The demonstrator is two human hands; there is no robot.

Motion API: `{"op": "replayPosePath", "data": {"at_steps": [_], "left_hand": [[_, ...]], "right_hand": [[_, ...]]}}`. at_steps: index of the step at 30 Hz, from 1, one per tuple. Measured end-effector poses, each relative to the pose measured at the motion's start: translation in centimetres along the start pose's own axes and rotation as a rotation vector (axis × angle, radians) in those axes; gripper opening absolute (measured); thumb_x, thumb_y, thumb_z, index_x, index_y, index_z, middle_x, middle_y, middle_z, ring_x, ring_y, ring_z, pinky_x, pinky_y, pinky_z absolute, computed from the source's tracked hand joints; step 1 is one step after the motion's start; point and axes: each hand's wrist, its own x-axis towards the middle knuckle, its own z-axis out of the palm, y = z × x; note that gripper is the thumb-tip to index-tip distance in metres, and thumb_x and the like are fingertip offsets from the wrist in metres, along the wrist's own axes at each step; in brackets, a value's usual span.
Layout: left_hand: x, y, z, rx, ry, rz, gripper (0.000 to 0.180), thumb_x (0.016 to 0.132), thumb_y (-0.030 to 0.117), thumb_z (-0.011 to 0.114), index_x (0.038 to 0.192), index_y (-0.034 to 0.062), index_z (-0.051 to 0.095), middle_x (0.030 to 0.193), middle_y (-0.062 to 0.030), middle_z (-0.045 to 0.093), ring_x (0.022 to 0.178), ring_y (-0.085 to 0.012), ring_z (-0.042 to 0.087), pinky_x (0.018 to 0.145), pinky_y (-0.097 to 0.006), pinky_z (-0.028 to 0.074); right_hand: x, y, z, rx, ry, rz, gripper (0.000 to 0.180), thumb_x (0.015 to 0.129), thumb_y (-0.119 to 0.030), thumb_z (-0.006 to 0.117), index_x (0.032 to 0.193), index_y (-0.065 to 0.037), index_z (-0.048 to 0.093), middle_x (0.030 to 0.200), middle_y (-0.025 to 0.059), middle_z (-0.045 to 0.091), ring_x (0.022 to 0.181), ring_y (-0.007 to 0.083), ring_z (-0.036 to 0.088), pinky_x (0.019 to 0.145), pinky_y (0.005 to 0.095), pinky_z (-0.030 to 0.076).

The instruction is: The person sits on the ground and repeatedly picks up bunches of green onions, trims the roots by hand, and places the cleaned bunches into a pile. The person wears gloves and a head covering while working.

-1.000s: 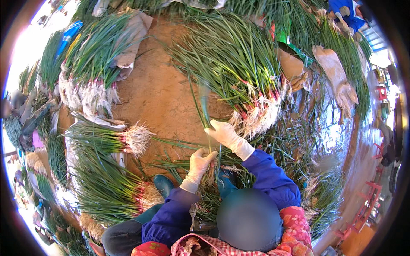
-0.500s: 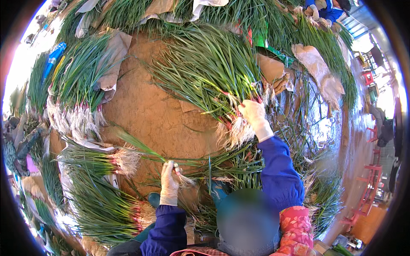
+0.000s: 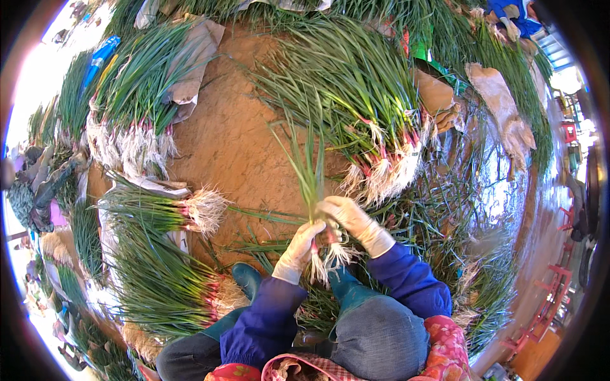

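Note:
In front of my knees, a few green onions point(image 3: 310, 174) stand nearly upright, leaves pointing away and white roots hanging toward me. My left hand point(image 3: 300, 249), in a pale glove, is closed around their stems. My right hand point(image 3: 348, 217), gloved too, comes from the right with its fingers bent against the same stems; its fingertips are partly hidden behind them. Beyond my right hand lies a large heap of green onions point(image 3: 356, 95), reddish stems and white roots toward me. At my left, a small bundle of green onions point(image 3: 152, 206) rests above a bigger pile point(image 3: 168, 286).
Brown earth point(image 3: 219, 146) shows between the piles. Another onion pile point(image 3: 130, 95) lies at far left. Loose leaves point(image 3: 419, 209) litter the ground at right. A pale sack point(image 3: 499, 105) lies beyond them. My teal boot point(image 3: 246, 279) is near the left pile. A co-worker's blue sleeve point(image 3: 521, 19) shows far right.
My right hand has left the large heap and come back to my left hand. The left hand has moved right, and its onions have swung from leaning left to nearly upright.

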Motion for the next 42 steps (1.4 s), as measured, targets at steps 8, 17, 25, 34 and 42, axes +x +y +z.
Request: {"op": "replayPosePath", "data": {"at_steps": [8,17,25,34,42], "left_hand": [[0.4,-2.9,0.8,0.149,0.558,0.126,0.021,0.091,0.026,0.065,0.091,0.0045,0.066,0.074,-0.003,0.066,0.055,-0.007,0.056,0.044,-0.019,0.035],[-0.3,-2.1,0.8,-0.133,0.375,0.185,0.02,0.095,0.017,0.059,0.094,-0.0021,0.063,0.079,-0.0117,0.068,0.065,-0.0198,0.066,0.061,-0.03,0.054],[-2.1,-2.4,1.2,-0.176,0.562,0.31,0.021,0.094,0.018,0.06,0.104,-0.0001,0.064,0.089,-0.0082,0.068,0.058,-0.0085,0.057,0.05,-0.02,0.041],[-0.7,-1.0,-1.3,-0.222,0.083,0.075,0.029,0.095,0.028,0.059,0.113,0.0057,0.062,0.064,0.0038,0.045,0.049,-0.0057,0.035,0.046,-0.021,0.028],[-2.4,-3.5,-1.3,-0.069,0.3,0.036,0.016,0.089,0.022,0.067,0.089,0.0068,0.063,0.06,0.004,0.049,0.046,-0.0045,0.037,0.043,-0.02,0.027]], "right_hand": [[1.3,1.0,1.3,-0.849,0.369,-0.532,0.032,0.089,-0.035,0.059,0.078,-0.005,0.061,0.075,0.0142,0.064,0.073,0.0351,0.063,0.063,0.0446,0.048],[2.7,3.0,0.4,0.133,0.098,0.092,0.028,0.092,-0.028,0.06,0.086,-0.002,0.066,0.071,0.0032,0.065,0.065,0.0127,0.058,0.059,0.0274,0.047],[4.4,3.8,-6.7,-1.159,0.716,-0.08,0.03,0.085,-0.032,0.065,0.094,-0.003,0.065,0.092,0.0185,0.065,0.082,0.0335,0.065,0.071,0.0426,0.051],[-1.9,-0.3,-1.4,-0.998,0.094,-0.26,0.023,0.086,-0.03,0.059,0.095,-0.009,0.064,0.085,0.0149,0.064,0.086,0.0312,0.064,0.071,0.0393,0.051],[-0.1,2.5,1.2,-0.362,0.194,-0.212,0.027,0.09,-0.028,0.064,0.094,-0.002,0.066,0.075,0.0061,0.065,0.065,0.0144,0.061,0.058,0.0284,0.048]]}}
